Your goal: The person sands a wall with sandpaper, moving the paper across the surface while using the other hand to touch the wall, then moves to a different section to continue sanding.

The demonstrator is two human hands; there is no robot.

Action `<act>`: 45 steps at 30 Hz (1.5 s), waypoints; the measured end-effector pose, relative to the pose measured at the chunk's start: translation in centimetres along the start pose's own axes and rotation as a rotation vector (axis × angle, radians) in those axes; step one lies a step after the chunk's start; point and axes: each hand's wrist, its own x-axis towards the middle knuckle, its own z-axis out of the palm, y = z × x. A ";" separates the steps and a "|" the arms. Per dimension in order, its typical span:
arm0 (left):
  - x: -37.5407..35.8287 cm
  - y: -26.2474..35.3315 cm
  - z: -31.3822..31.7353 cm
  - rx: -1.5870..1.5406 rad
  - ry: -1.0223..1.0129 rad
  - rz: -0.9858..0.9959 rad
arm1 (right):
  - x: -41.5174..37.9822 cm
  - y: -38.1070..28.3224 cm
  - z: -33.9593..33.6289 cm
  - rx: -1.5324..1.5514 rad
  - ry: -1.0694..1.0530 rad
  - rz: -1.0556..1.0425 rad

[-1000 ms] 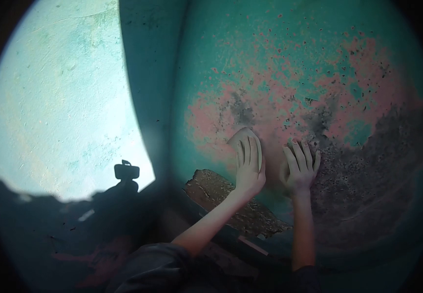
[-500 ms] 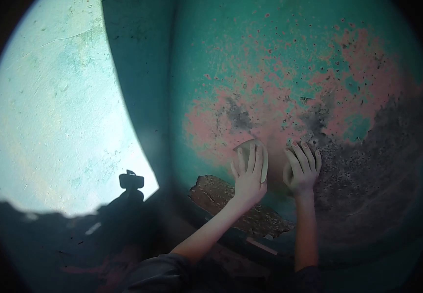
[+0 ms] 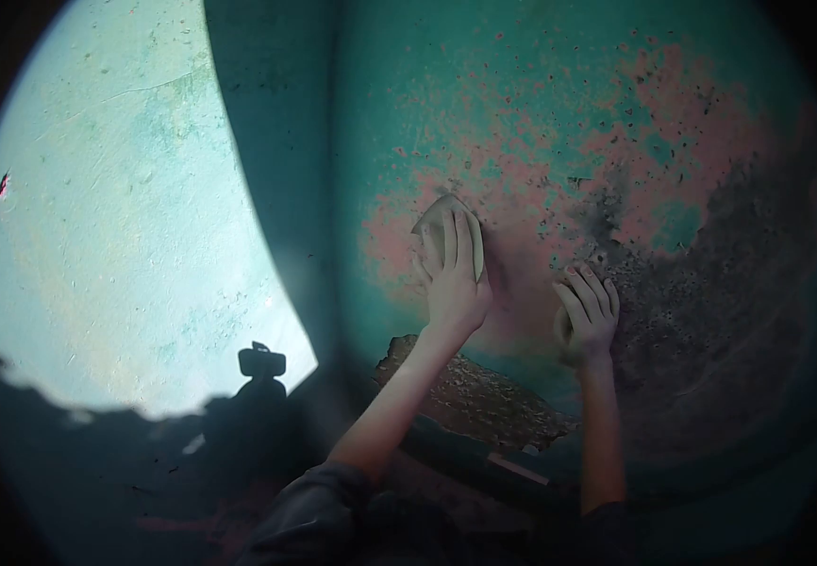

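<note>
My left hand [image 3: 456, 283] presses a folded greyish sheet, which looks like sandpaper [image 3: 436, 214], against the worn green panel [image 3: 408, 123]. Its fingers lie over the sheet, whose edges stick out past them. To the right, my right hand [image 3: 590, 311] rests on the same panel with fingers stretched out, at the border of a dark grey patch [image 3: 701, 321]. I see nothing held in it, though its palm side is hidden. Pink and grey areas show around both hands where the green paint is gone. Both hands look dusty.
Below my hands is a ragged brown, rough patch [image 3: 484, 396] at the panel's lower edge. A brightly sunlit pale surface [image 3: 135, 217] lies to the left, with a shadow of a head and headgear on it. A dark vertical seam [image 3: 333, 189] runs between the two.
My left hand has slid up and slightly left over the panel with the sandpaper. My right hand has stayed nearly in place. The view has shifted a little.
</note>
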 end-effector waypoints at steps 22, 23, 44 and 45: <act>-3.2 0.8 3.6 -0.056 -0.054 0.056 | -0.5 -0.4 0.1 -0.044 0.046 0.038; -2.5 0.6 3.4 -0.051 -0.003 0.057 | -0.5 -0.2 0.1 -0.045 0.031 0.037; -9.1 -0.1 9.9 -0.336 0.076 -0.030 | -0.9 -0.2 1.1 -0.104 0.071 0.009; -9.1 -0.5 9.9 -0.334 0.086 -0.038 | -0.9 -0.2 1.1 -0.096 0.073 -0.002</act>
